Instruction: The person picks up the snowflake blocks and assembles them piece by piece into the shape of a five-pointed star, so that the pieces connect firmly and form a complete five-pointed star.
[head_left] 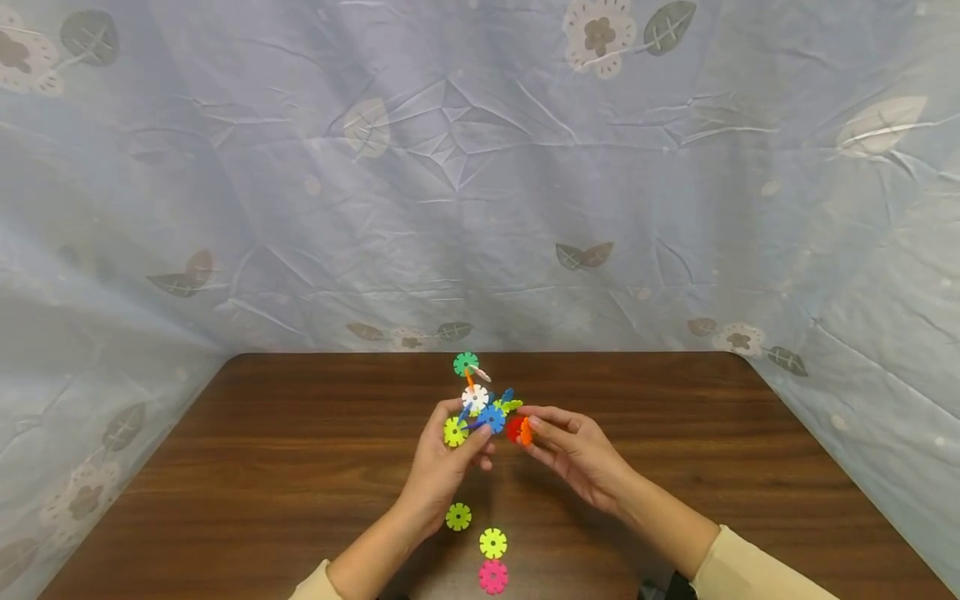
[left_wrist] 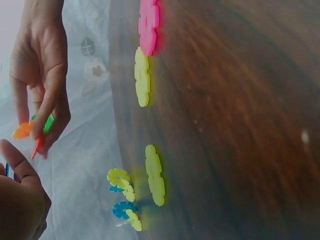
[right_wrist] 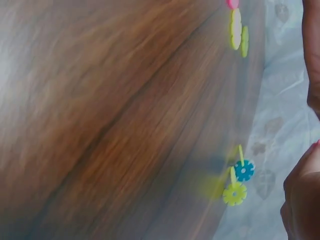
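My left hand (head_left: 441,468) grips a cluster of interlocked, notched plastic discs, its thumb at a blue disc (head_left: 492,419). A white disc (head_left: 475,397), a yellow-green disc (head_left: 454,432) and a green disc (head_left: 465,363) belong to this cluster, some standing on edge. Just to the right, my right hand (head_left: 588,462) pinches a red disc (head_left: 514,429) and an orange disc (head_left: 527,432) between thumb and fingers. A green piece (left_wrist: 48,124) also shows behind those fingers in the left wrist view. Whether the right hand's pieces are joined to the cluster, I cannot tell.
Three loose discs lie on the dark wooden table (head_left: 300,467) near me: a lime one (head_left: 458,517), a yellow one (head_left: 492,543) and a pink one (head_left: 492,577). A patterned grey-blue cloth (head_left: 480,250) hangs behind the table and along both sides.
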